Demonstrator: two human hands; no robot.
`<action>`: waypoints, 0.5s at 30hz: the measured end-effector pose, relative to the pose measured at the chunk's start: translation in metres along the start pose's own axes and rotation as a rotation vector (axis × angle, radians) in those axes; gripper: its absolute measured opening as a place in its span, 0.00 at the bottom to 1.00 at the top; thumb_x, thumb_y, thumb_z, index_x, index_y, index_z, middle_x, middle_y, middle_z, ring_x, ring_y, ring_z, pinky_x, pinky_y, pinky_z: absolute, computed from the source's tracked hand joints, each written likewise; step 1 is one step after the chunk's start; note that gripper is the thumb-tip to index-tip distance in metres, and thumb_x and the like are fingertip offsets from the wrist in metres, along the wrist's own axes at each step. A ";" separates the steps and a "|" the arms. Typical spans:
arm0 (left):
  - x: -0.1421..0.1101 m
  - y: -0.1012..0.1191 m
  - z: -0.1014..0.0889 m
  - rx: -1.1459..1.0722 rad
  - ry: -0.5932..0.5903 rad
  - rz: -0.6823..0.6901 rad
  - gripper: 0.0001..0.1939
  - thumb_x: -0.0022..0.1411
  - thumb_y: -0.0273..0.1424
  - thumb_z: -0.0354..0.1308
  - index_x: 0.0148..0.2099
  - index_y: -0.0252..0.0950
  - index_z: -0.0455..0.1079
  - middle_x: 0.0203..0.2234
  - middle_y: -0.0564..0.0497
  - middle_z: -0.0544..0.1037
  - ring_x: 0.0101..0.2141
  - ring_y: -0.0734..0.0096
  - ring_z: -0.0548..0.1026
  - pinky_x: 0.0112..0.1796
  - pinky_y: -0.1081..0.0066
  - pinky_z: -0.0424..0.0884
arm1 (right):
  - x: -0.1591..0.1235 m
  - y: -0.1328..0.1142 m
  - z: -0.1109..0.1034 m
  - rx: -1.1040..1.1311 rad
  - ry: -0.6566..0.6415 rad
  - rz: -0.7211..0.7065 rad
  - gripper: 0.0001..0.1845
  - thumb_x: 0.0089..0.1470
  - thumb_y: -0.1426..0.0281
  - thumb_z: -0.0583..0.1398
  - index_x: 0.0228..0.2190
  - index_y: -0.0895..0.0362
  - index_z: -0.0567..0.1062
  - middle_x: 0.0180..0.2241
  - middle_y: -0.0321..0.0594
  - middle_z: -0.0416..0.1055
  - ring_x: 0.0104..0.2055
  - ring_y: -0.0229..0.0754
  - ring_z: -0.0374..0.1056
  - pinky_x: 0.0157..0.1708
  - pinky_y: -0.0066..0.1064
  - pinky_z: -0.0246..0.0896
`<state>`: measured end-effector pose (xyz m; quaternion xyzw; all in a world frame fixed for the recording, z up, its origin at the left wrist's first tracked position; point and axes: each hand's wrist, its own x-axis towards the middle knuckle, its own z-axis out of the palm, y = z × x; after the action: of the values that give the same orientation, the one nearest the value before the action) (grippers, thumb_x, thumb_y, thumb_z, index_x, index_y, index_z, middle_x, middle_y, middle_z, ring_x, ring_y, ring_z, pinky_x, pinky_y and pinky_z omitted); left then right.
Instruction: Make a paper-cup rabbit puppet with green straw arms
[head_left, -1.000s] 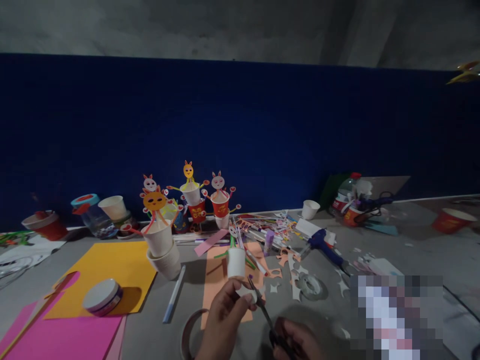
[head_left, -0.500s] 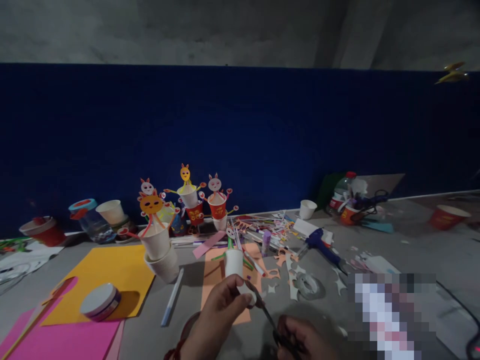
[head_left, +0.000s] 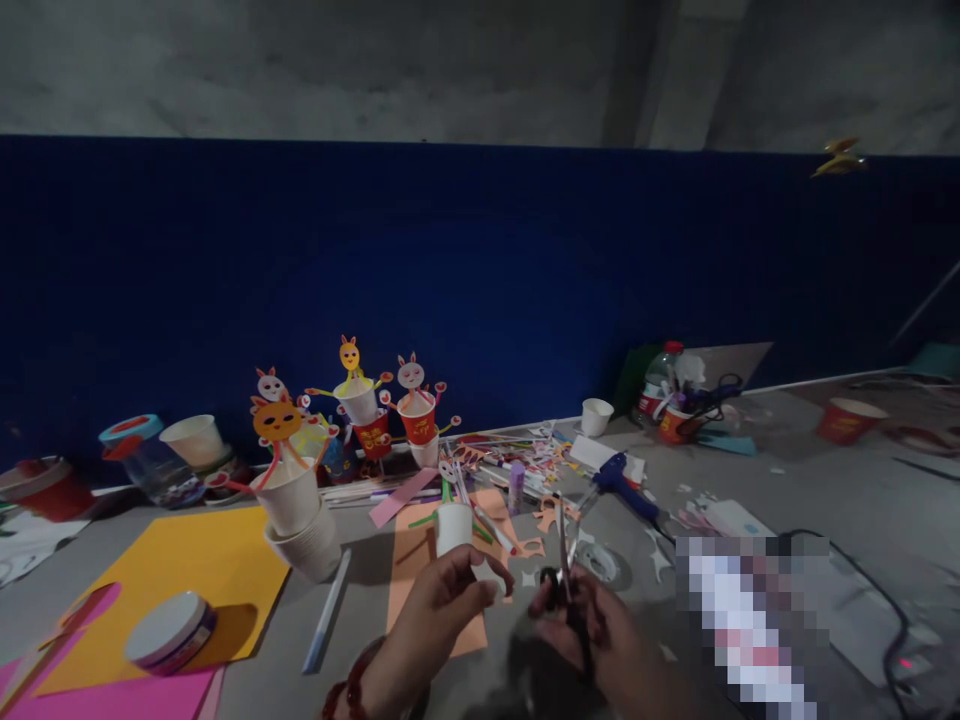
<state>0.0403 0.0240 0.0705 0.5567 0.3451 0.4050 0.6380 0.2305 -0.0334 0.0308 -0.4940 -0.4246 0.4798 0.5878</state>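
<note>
My left hand (head_left: 442,607) is closed in a pinch on a small white paper piece (head_left: 489,578), whose edge shows between thumb and fingers. To its right, my right hand (head_left: 604,625) grips a pair of scissors (head_left: 564,548) by the handles. Their blades point up, slightly apart, and are clear of the paper. Just beyond my left hand stands a white paper cup (head_left: 454,526) with green arms and a small face on top. It rests on a peach sheet (head_left: 409,560).
Cup figures (head_left: 287,490) with animal faces stand behind at the left. A white-lidded jar (head_left: 171,632) sits on a yellow sheet (head_left: 217,535). Rightward lie a blue glue gun (head_left: 630,487), a clear tape roll (head_left: 598,562), paper scraps and a black cable (head_left: 892,590).
The scissors have come away from the white paper piece, moved right, and turned more upright. My left hand still pinches the paper. The view has swung somewhat to the right.
</note>
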 end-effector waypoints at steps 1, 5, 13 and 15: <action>-0.001 0.000 0.001 0.027 -0.020 0.009 0.05 0.57 0.32 0.65 0.34 0.37 0.75 0.34 0.48 0.83 0.35 0.64 0.77 0.35 0.70 0.67 | 0.003 -0.004 0.005 0.002 -0.021 -0.032 0.13 0.40 0.68 0.71 0.30 0.54 0.77 0.30 0.39 0.78 0.29 0.44 0.71 0.30 0.31 0.65; -0.006 0.007 0.007 0.180 -0.043 0.087 0.04 0.56 0.33 0.66 0.33 0.38 0.78 0.33 0.47 0.82 0.36 0.62 0.76 0.37 0.70 0.68 | 0.010 -0.021 0.021 0.026 -0.102 -0.064 0.13 0.38 0.73 0.70 0.28 0.54 0.74 0.28 0.34 0.74 0.30 0.43 0.70 0.32 0.30 0.64; -0.015 0.015 0.007 0.261 0.021 0.085 0.07 0.53 0.36 0.69 0.32 0.38 0.78 0.27 0.50 0.78 0.30 0.65 0.73 0.33 0.72 0.68 | 0.005 -0.025 0.033 0.189 -0.018 -0.003 0.10 0.38 0.73 0.69 0.25 0.53 0.75 0.25 0.33 0.75 0.30 0.43 0.70 0.32 0.29 0.64; -0.016 0.006 0.009 0.187 0.012 0.057 0.09 0.55 0.37 0.68 0.33 0.37 0.76 0.27 0.51 0.76 0.30 0.67 0.72 0.33 0.72 0.67 | 0.005 -0.021 0.034 0.255 0.048 -0.007 0.10 0.38 0.70 0.71 0.23 0.53 0.74 0.25 0.34 0.75 0.29 0.43 0.70 0.30 0.29 0.64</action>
<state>0.0403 0.0059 0.0779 0.6208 0.3694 0.3924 0.5694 0.2010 -0.0231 0.0568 -0.4251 -0.3478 0.5161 0.6573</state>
